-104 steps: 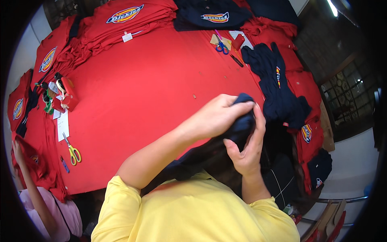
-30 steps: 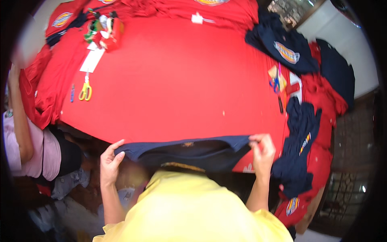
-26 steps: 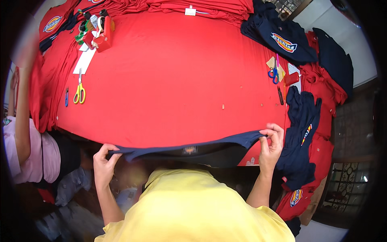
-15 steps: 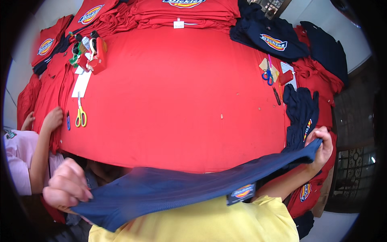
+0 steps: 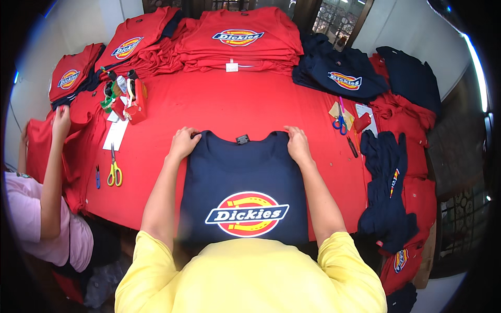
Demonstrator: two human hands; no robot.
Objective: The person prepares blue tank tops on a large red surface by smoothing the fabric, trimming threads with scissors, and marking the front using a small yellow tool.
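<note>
A navy blue T-shirt is spread flat before me, its front facing up and its collar away from me. A red, yellow and white printed emblem covers its chest, and a small dark neck label shows inside the collar. At the shirt's left shoulder edge my left hand is closed on the fabric. My right hand pinches the opposite shoulder. The lower part of the shirt drops out of sight in front of my yellow top.
Red shirt stacks line the red-covered table's far edge, navy shirts beside them. Yellow scissors and a red tape dispenser lie left; blue scissors right. At left another person's hand holds a red garment.
The navy T-shirt, stretched sideways in the air between my hands before, now lies spread with its emblem showing. Both hands have moved inward and away from me. The other person has lifted red fabric.
</note>
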